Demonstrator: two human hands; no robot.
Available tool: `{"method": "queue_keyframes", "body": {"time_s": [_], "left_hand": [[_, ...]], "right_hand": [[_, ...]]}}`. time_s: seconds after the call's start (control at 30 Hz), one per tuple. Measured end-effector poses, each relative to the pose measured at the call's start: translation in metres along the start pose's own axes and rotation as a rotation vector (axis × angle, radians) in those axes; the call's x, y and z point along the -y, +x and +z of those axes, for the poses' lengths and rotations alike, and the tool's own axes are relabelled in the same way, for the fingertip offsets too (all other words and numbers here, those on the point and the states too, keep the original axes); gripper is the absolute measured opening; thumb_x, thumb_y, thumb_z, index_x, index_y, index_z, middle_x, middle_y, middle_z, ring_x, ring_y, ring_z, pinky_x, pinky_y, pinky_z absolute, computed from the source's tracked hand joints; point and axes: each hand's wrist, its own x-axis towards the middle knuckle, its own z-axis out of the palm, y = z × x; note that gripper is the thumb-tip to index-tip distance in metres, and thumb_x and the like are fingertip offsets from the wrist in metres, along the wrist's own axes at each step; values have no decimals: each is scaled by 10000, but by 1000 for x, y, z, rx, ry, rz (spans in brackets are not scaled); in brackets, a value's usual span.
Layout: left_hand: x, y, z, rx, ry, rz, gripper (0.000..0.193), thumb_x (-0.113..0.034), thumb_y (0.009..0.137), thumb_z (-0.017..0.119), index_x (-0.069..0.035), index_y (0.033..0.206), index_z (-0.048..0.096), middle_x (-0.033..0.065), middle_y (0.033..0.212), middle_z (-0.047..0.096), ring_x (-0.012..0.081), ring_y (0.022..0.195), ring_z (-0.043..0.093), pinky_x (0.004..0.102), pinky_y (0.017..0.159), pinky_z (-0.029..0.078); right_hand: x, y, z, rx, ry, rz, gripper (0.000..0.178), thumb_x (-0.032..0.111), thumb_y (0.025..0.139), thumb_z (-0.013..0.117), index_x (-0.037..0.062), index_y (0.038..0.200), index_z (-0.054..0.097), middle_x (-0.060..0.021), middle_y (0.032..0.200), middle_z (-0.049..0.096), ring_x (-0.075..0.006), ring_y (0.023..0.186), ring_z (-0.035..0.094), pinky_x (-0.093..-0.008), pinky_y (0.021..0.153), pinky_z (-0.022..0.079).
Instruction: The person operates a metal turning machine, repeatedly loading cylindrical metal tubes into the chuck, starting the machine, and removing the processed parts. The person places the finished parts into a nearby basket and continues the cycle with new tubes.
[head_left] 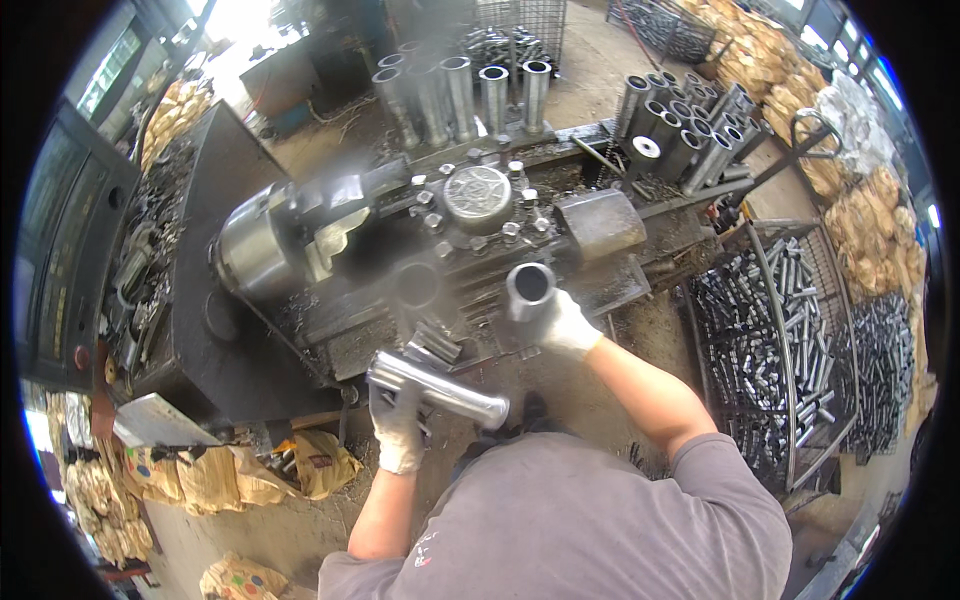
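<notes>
My left hand [398,428], in a pale work glove, is closed around a shiny metal tube [445,388]. That tube lies tilted in front of my body, its bright side turned up. My right hand [572,330], gloved too, is closed on the side of a second metal tube [528,308], which stands with its dark open end upward at the lathe's near edge. Its fingers are partly hidden behind this tube. Between the hands and the lathe bed, another upright tube [416,290] looks blurred. Short metal pieces [435,343] lie just beyond my left hand.
Ahead stands a lathe with a round chuck [262,240] and a bolted tool post [477,198]. Upright tubes [456,100] line its far side, with more clustered at the right [690,125]. A wire bin [790,340] of metal pieces stands right; sacks [215,480] lie lower left.
</notes>
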Motion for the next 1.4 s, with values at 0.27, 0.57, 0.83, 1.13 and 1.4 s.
{"method": "queue_keyframes", "body": {"time_s": [0.27, 0.57, 0.83, 1.13, 1.4], "left_hand": [[34, 17, -95, 18, -657, -183, 801, -769, 1009, 514, -35, 1271, 695, 151, 1174, 758, 336, 1025, 740, 527, 916, 613], [29, 48, -117, 12, -653, -195, 826, -798, 1031, 400, -41, 1214, 676, 177, 1110, 737, 379, 986, 734, 544, 888, 620], [-25, 41, -38, 78, -501, 91, 712, -606, 1108, 474, -72, 1579, 473, 134, 1568, 556, 323, 1432, 536, 508, 1254, 350], [-20, 166, -17, 328, 985, -153, 579, -410, 1053, 652, -16, 1473, 592, 205, 1474, 655, 351, 1339, 631, 419, 1178, 448], [38, 103, -130, -291, 413, 59, 309, -210, 1018, 693, -4, 1246, 728, 113, 1160, 775, 192, 1069, 711, 341, 974, 545]], "right_hand": [[23, -59, 60, 161, -290, -674, 432, 325, 902, 734, 27, 1209, 670, -230, 976, 760, -374, 792, 769, -484, 672, 624], [34, 29, 154, 159, -351, -562, 323, 316, 867, 746, 16, 979, 702, -133, 761, 716, -280, 549, 678, -427, 472, 506], [141, -1, 128, 552, -11, 4, 659, 445, 727, 883, -96, 1069, 721, -243, 891, 761, -273, 790, 764, -388, 718, 599], [269, 64, -27, 264, -389, -988, 831, 247, 750, 868, 98, 1500, 542, -221, 1162, 745, -384, 1024, 759, -502, 879, 613], [209, 286, -32, 260, -1260, -800, 585, 166, 673, 853, 39, 1221, 692, -213, 1043, 755, -390, 972, 765, -486, 821, 609]]}}
